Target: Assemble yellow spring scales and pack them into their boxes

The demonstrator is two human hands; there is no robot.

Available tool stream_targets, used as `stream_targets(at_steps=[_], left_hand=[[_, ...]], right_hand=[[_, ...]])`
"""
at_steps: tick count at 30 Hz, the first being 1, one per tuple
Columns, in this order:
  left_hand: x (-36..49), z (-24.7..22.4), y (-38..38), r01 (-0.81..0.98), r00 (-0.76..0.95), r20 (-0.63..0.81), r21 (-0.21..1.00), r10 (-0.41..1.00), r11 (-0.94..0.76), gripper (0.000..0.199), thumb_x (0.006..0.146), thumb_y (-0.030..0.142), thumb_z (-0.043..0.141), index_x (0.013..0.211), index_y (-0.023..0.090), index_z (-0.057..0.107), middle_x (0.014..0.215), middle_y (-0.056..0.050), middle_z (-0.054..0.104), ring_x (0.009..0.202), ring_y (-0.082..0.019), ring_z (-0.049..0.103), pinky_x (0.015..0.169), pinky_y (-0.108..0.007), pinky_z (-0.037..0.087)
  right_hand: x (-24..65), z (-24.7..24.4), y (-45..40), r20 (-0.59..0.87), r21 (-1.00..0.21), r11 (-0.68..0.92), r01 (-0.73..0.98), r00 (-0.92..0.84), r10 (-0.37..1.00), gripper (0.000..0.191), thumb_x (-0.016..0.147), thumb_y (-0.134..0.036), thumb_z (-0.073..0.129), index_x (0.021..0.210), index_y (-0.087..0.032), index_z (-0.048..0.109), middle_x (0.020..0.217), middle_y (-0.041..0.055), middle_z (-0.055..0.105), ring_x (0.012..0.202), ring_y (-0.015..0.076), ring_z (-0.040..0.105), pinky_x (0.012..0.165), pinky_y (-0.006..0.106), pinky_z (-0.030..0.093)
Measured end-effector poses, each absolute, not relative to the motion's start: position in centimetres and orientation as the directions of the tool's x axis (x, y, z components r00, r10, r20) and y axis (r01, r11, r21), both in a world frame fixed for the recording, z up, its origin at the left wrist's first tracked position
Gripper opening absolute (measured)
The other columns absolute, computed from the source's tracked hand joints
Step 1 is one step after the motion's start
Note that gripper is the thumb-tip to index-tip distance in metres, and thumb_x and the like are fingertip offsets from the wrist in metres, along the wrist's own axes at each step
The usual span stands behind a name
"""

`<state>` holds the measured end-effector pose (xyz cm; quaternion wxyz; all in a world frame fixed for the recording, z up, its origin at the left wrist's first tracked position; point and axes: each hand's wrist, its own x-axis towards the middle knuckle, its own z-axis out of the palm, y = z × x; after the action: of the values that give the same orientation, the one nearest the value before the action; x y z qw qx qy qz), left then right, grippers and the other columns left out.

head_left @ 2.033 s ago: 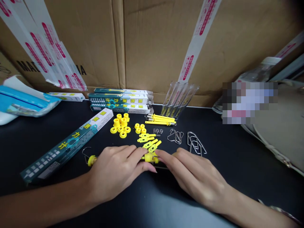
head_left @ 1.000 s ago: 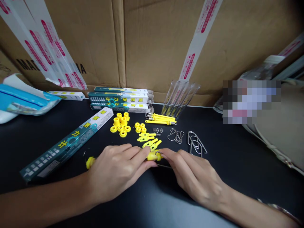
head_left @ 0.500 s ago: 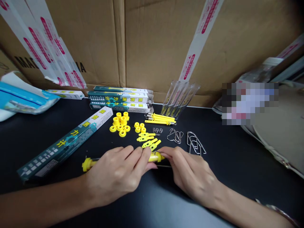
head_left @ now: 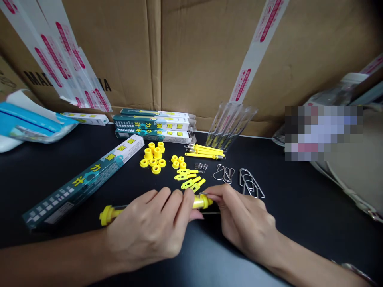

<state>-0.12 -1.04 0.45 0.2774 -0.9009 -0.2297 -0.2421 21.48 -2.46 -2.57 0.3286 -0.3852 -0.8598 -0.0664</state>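
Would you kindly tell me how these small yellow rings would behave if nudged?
Lying flat, the yellow rings would probably slide, not roll. The taller upright ones might tip over. They look like light moulded plastic, so a small push could scatter them.

The black work surface (head_left: 299,227) carries a teal-and-white box (head_left: 83,183) lying diagonally. Yellow plastic rings (head_left: 152,159) sit just right of it, small coil springs (head_left: 200,166) and bent wire loops (head_left: 251,182) farther right, three stacked boxes (head_left: 154,125) behind it

A glossy yellow plastic cap (head_left: 107,215) is shining at lower left of centre. Bright steel wire clips (head_left: 250,184) are gleaming at right of centre, and matt corrugated cardboard (head_left: 197,63) is filling the upper frame.
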Motion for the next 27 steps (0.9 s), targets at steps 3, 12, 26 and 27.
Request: stream_targets(at_steps=[3, 12, 26, 27], left_hand=[[0.0, 0.5, -0.9, 0.565, 0.769, 0.554, -0.355, 0.32, -0.744, 0.032, 0.101, 0.037, 0.055, 0.097, 0.008, 0.068, 0.059, 0.003, 0.064, 0.048, -0.016, 0.06, 0.041, -0.034, 0.037], [0.2, 0.0, -0.9, 0.612, 0.736, 0.569, -0.327, 0.368, -0.72, 0.027, 0.102, 0.033, 0.051, 0.087, 0.013, 0.062, 0.063, 0.0, 0.064, 0.052, -0.018, 0.061, 0.046, -0.034, 0.035], [-0.2, -0.2, -0.6, 0.604, 0.705, 0.596, -0.217, 0.386, -0.767, 0.04, 0.105, 0.041, 0.043, 0.111, 0.009, 0.065, 0.066, 0.001, 0.07, 0.055, -0.016, 0.067, 0.051, -0.032, 0.045], [-0.1, -0.3, -0.6, 0.608, 0.7, 0.596, -0.206, 0.395, -0.767, 0.037, 0.105, 0.039, 0.043, 0.104, 0.011, 0.067, 0.065, 0.001, 0.069, 0.055, -0.016, 0.066, 0.051, -0.033, 0.045]], right_hand=[[21.6, -2.6, -2.5, 0.613, -0.152, 0.698, 0.699, -0.488, 0.622, 0.029, 0.091, 0.004, 0.039, 0.103, -0.015, 0.056, 0.083, 0.0038, 0.071, 0.062, 0.0116, 0.067, 0.054, 0.019, 0.053], [21.4, -2.0, -2.4, 0.642, -0.089, 0.722, 0.686, -0.515, 0.568, 0.026, 0.094, 0.003, 0.04, 0.103, -0.015, 0.057, 0.079, 0.0039, 0.071, 0.064, 0.0137, 0.067, 0.057, 0.023, 0.053], [20.7, -1.2, -2.5, 0.647, -0.095, 0.763, 0.64, -0.542, 0.536, 0.015, 0.097, -0.003, 0.047, 0.105, -0.008, 0.059, 0.079, 0.0094, 0.064, 0.067, 0.0188, 0.051, 0.059, 0.03, 0.048], [20.7, -1.1, -2.5, 0.648, -0.103, 0.768, 0.632, -0.543, 0.534, 0.015, 0.098, -0.005, 0.047, 0.106, -0.008, 0.058, 0.08, 0.0091, 0.065, 0.068, 0.0188, 0.051, 0.059, 0.03, 0.049]])
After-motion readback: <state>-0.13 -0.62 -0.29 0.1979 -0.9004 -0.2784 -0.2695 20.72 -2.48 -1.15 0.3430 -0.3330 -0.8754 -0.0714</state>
